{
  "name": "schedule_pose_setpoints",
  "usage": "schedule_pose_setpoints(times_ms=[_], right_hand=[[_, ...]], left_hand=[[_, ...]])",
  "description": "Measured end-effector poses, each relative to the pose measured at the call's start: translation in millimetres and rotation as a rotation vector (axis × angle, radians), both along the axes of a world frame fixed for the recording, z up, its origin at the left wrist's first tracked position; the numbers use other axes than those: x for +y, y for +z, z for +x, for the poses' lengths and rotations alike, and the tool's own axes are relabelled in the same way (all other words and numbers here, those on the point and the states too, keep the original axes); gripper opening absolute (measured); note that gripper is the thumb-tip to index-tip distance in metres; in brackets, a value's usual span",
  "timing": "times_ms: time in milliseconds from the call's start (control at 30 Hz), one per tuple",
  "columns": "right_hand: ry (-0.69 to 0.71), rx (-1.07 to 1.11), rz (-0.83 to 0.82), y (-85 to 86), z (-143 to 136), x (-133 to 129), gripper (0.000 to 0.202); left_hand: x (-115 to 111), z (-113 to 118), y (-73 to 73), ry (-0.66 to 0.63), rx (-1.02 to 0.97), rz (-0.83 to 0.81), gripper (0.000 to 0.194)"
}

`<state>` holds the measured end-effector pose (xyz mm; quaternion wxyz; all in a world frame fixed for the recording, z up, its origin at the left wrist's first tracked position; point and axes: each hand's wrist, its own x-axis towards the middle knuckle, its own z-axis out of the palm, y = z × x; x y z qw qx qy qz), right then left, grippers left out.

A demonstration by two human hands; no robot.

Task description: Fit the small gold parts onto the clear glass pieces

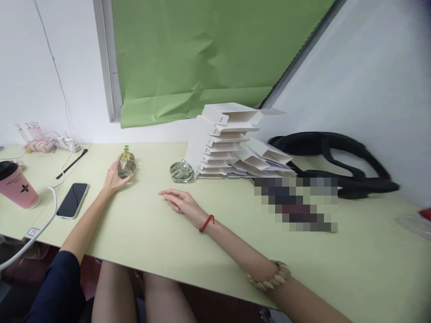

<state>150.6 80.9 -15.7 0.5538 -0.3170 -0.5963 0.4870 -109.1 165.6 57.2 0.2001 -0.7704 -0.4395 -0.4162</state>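
Note:
My left hand is at the left of the table, its fingers and thumb around the near left side of a cluster of small glass items with yellowish tops. My right hand rests over the middle of the table, fingers stretched out and holding nothing, with a red string on the wrist. Beyond it sits a clear, ribbed glass piece. To the right of that glass, open white boxes are stacked against the wall.
A phone, a black strap and a pink cup lie or stand at the left, with a white cable. A black looped object is at the right, near a pixelated patch. The table's front edge crosses above my legs.

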Motion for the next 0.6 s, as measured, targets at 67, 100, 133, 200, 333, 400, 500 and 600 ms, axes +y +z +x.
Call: schedule_pose_setpoints(times_ms=[67,100,133,200,333,400,500,600], right_hand=[[0.001,-0.001,0.01,0.2,-0.2,0.9,0.051],[0.004,-0.006,0.015,0.3,-0.2,1.3,0.051],[0.008,-0.013,0.018,0.4,-0.2,1.5,0.051],[0.015,-0.025,0.015,0.8,-0.1,1.7,0.052],[0.015,-0.036,0.008,1.7,1.5,1.8,0.054],[0.006,-0.03,0.015,1.0,2.8,2.7,0.054],[-0.007,-0.034,0.04,-2.9,4.3,7.6,0.054],[-0.09,-0.076,0.116,-9.1,5.5,17.3,0.049]], left_hand=[[1.7,-1.2,0.5,0.015,-0.006,-0.024,0.1],[2.3,-1.5,0.6,0.026,-0.008,-0.038,0.103],[2.7,-1.4,0.7,0.038,-0.01,-0.05,0.105],[2.6,-0.3,0.4,0.053,-0.008,-0.059,0.104],[-1.0,3.8,-0.6,0.078,0.012,-0.044,0.097],[-3.1,4.9,-0.6,0.1,0.0,-0.049,0.094],[-5.1,4.1,1.0,0.123,-0.021,-0.076,0.09],[-5.4,1.8,2.8,0.124,-0.024,-0.076,0.095]])
